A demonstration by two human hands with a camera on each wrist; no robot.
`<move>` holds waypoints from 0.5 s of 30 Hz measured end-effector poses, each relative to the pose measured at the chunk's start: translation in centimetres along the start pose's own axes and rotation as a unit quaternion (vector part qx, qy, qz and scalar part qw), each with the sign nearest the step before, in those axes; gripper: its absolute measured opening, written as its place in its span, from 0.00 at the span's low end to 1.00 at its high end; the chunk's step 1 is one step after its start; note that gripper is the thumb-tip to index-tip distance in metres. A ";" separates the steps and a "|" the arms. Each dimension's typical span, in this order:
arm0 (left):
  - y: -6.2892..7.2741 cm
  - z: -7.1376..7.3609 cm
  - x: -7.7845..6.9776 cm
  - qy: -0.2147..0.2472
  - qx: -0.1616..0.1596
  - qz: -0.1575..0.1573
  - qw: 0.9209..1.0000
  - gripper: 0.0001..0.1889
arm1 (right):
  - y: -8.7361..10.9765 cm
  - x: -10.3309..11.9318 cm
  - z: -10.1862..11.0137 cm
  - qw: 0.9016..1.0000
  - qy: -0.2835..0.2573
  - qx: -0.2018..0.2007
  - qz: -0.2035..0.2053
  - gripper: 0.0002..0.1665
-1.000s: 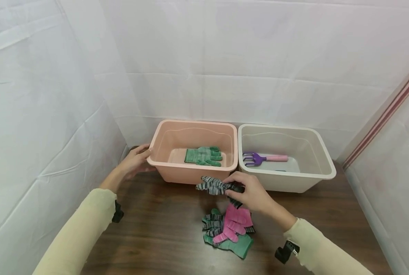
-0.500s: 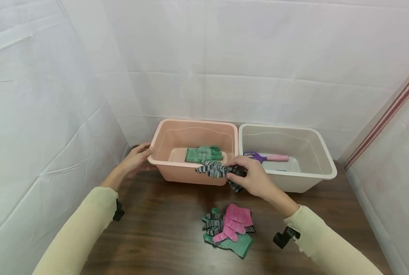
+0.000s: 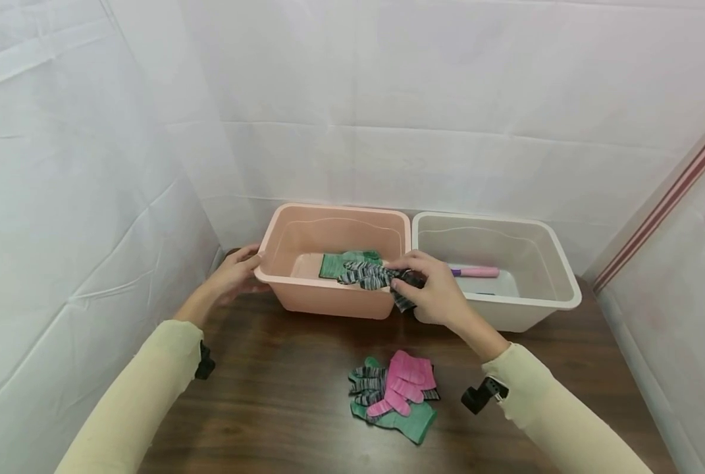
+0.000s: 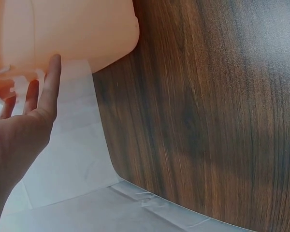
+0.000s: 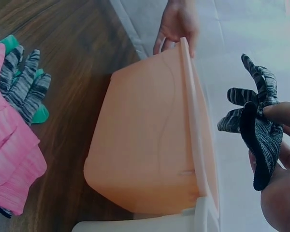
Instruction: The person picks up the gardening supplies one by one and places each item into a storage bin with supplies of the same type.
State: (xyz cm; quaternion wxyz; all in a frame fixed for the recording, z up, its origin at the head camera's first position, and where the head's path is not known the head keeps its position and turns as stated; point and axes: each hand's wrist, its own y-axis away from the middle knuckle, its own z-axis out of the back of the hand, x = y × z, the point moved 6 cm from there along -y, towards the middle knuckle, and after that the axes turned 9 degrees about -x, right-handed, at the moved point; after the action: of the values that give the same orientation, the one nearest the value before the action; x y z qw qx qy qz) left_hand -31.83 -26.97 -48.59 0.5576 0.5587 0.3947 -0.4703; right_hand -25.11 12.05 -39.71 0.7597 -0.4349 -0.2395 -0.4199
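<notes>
In the head view my right hand (image 3: 434, 289) pinches a black-and-grey striped knit glove (image 3: 371, 275) above the front rim of the peach bin (image 3: 328, 297). The glove's cuff hangs beneath my fingers, and its own fingers point left over the bin. My left hand (image 3: 234, 273) holds the bin's left end, thumb at the rim and fingers along the outer wall. A green glove (image 3: 332, 265) lies inside this bin, partly hidden behind the striped one. Nearer on the table is a pile with a pink glove (image 3: 405, 378), another striped glove (image 3: 368, 382) and a green glove (image 3: 414, 421).
A cream bin (image 3: 556, 289) stands right beside the peach one. In it lies a tool with a pink handle (image 3: 479, 271), its purple head mostly hidden by my right hand. White cloth walls (image 3: 352, 99) enclose the dark wooden table (image 3: 257, 395) at the back and sides.
My right hand has lifted the striped glove up and away from the pile, to over the peach bin's front rim. The left hand stays at the bin's left end.
</notes>
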 end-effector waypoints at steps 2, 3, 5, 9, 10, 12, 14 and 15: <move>0.0 0.0 0.1 -0.003 -0.001 -0.001 1.000 0.33 | -0.3 -0.1 -0.1 1.000 -0.001 -0.003 -0.004 0.17; 0.0 0.0 0.1 -0.004 -0.001 -0.002 1.000 0.33 | -0.4 -0.1 -0.2 1.000 0.000 -0.004 -0.006 0.17; 0.1 0.1 0.2 -0.005 -0.003 -0.001 1.000 0.33 | -0.6 -0.1 -0.2 1.000 -0.001 -0.004 -0.010 0.16; 0.1 0.3 0.4 -0.002 -0.006 0.005 1.000 0.32 | -0.9 -0.2 -0.4 1.000 -0.007 -0.003 -0.020 0.15; 0.1 0.3 0.4 -0.003 -0.005 0.005 1.000 0.33 | -1.0 -0.4 -0.5 1.000 -0.009 -0.004 -0.025 0.15; 0.1 0.3 0.4 -0.001 -0.004 0.008 1.000 0.33 | -1.2 -0.7 -0.6 0.999 -0.014 -0.007 -0.034 0.14; 0.0 0.4 0.4 0.002 -0.004 0.011 1.000 0.33 | -1.5 -1.1 -0.8 0.999 -0.019 -0.011 -0.047 0.14; 0.0 0.4 0.3 0.002 -0.004 0.011 1.000 0.33 | -1.7 -1.4 -0.9 0.998 -0.021 -0.011 -0.053 0.13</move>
State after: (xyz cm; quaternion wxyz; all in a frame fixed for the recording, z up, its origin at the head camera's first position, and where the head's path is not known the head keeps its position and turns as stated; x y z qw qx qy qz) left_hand -31.75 -27.41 -48.89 0.5645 0.5617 0.3917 -0.4608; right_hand -27.26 11.41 -40.39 0.7263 -0.4388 -0.2732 -0.4532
